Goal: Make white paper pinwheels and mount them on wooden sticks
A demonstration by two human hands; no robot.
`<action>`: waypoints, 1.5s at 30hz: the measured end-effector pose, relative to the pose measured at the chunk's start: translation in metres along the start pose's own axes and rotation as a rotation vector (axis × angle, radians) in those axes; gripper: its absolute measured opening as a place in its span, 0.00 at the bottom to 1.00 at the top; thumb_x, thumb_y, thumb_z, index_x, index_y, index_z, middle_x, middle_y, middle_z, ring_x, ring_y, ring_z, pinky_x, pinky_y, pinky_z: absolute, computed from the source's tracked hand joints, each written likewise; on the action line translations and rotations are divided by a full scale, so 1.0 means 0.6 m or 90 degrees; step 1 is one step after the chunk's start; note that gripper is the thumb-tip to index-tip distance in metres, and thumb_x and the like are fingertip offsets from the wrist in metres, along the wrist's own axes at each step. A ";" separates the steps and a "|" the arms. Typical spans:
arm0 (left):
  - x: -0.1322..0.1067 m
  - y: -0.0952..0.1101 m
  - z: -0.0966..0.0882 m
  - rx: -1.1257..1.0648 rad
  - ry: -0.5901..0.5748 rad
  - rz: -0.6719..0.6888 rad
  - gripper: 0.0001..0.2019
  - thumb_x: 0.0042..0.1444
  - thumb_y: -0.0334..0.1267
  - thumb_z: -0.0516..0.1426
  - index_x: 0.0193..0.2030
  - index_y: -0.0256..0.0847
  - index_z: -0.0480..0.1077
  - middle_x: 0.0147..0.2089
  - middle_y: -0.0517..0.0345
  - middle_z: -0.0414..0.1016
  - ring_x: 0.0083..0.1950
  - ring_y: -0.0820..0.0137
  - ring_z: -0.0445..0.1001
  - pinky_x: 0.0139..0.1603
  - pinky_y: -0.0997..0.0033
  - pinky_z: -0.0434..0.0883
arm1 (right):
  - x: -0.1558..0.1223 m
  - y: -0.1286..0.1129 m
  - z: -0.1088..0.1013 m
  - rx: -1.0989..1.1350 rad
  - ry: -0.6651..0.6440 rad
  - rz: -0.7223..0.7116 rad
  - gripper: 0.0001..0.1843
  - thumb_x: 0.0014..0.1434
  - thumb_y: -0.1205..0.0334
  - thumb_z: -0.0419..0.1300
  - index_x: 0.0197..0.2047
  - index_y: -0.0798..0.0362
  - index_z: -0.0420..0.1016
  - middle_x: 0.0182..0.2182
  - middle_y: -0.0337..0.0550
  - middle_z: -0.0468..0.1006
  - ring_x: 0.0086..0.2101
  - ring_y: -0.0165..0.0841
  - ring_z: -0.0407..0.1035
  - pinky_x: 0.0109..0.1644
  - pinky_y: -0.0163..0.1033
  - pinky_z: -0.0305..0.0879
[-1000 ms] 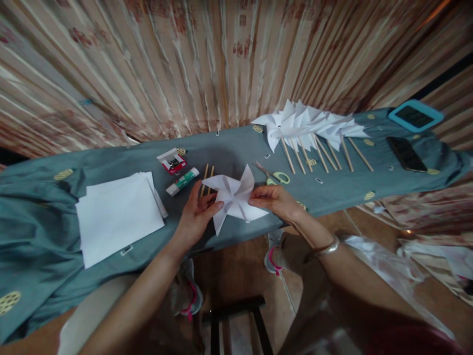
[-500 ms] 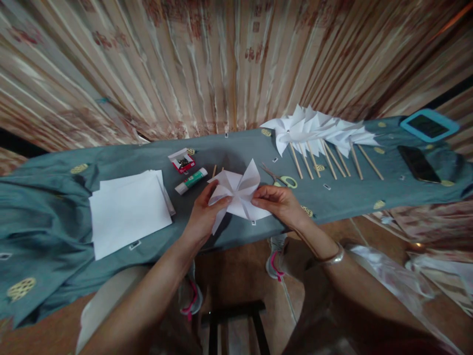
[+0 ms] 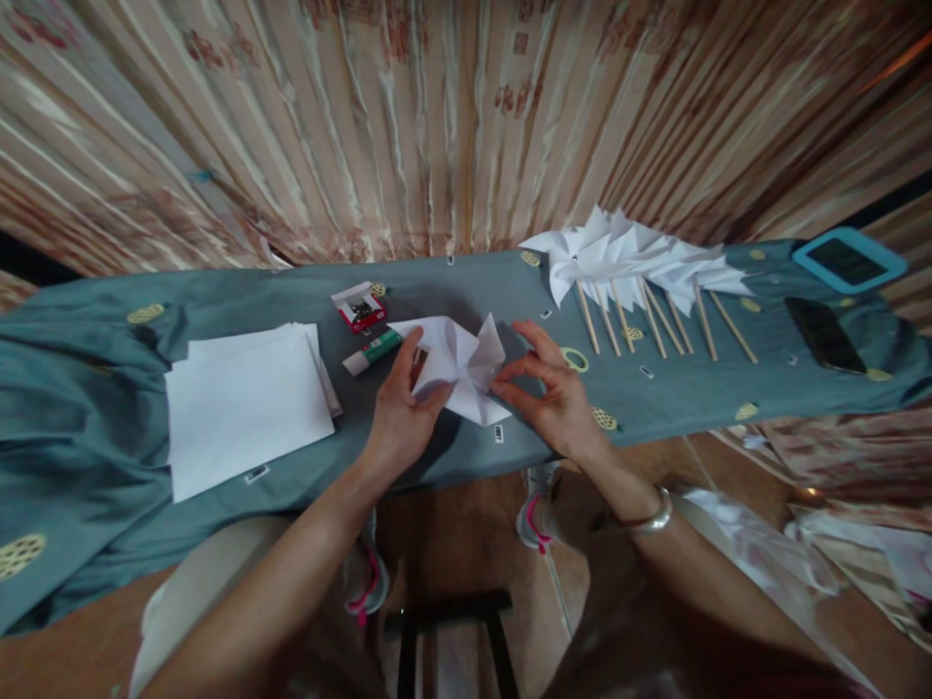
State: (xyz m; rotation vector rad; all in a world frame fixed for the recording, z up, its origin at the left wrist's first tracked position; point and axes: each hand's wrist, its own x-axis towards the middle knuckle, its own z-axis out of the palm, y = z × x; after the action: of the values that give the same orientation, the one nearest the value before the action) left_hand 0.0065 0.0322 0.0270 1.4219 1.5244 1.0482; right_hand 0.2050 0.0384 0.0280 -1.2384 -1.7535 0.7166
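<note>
A white paper pinwheel (image 3: pixel 466 374) with bent blades is held just above the cloth-covered table. My left hand (image 3: pixel 405 403) grips its left side, thumb on the front and fingers behind. Thumb and index finger of my right hand (image 3: pixel 549 393) pinch the edge of a blade on the right, the other fingers lifted apart. Close behind my left hand lie a glue stick (image 3: pixel 373 351) and a small red box (image 3: pixel 358 309) of metal pins or tacks. Scissors with a pale green handle (image 3: pixel 575 360) lie beyond my right hand, their blades hidden.
Stacked white paper sheets (image 3: pixel 251 408) lie at the left. Several paper pinwheels (image 3: pixel 633 254) on wooden sticks overlap at the back right. A black phone (image 3: pixel 825 335) and a blue-framed tablet (image 3: pixel 849 260) rest at the right end. A dark stool (image 3: pixel 448 612) stands below the front edge.
The pinwheel has turned and tilted between my hands. My right fingers have spread and keep only a pinch at its edge. The view has shifted slightly.
</note>
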 end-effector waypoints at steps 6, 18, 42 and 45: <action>-0.012 0.008 0.003 -0.020 -0.030 -0.008 0.37 0.51 0.37 0.59 0.68 0.41 0.54 0.44 0.53 0.78 0.39 0.64 0.76 0.41 0.64 0.73 | 0.005 -0.010 0.011 -0.052 -0.039 -0.029 0.02 0.56 0.64 0.64 0.32 0.47 0.78 0.66 0.34 0.61 0.69 0.43 0.44 0.72 0.59 0.40; -0.020 0.016 0.001 -0.006 -0.052 0.010 0.37 0.51 0.37 0.59 0.68 0.43 0.54 0.51 0.52 0.77 0.44 0.62 0.76 0.42 0.66 0.73 | 0.004 -0.016 0.015 -0.063 -0.059 -0.052 0.03 0.57 0.63 0.63 0.33 0.47 0.79 0.67 0.34 0.58 0.69 0.43 0.42 0.72 0.57 0.41; -0.026 0.008 0.004 -0.076 -0.062 0.019 0.38 0.51 0.38 0.60 0.69 0.42 0.53 0.47 0.52 0.78 0.42 0.63 0.76 0.42 0.65 0.73 | 0.006 -0.017 0.016 -0.056 -0.072 -0.046 0.03 0.57 0.63 0.64 0.33 0.49 0.80 0.66 0.38 0.60 0.68 0.45 0.44 0.72 0.58 0.39; -0.026 0.006 0.005 -0.109 -0.067 0.024 0.39 0.50 0.39 0.60 0.68 0.40 0.53 0.47 0.51 0.77 0.42 0.62 0.76 0.41 0.64 0.73 | 0.006 -0.016 0.015 -0.055 -0.073 -0.053 0.02 0.57 0.62 0.64 0.33 0.48 0.79 0.66 0.37 0.60 0.68 0.44 0.44 0.72 0.59 0.38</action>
State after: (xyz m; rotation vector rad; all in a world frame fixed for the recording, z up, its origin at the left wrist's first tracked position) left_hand 0.0115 0.0170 0.0292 1.3692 1.3059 1.0817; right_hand 0.1923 0.0389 0.0327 -1.1932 -1.9365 0.6822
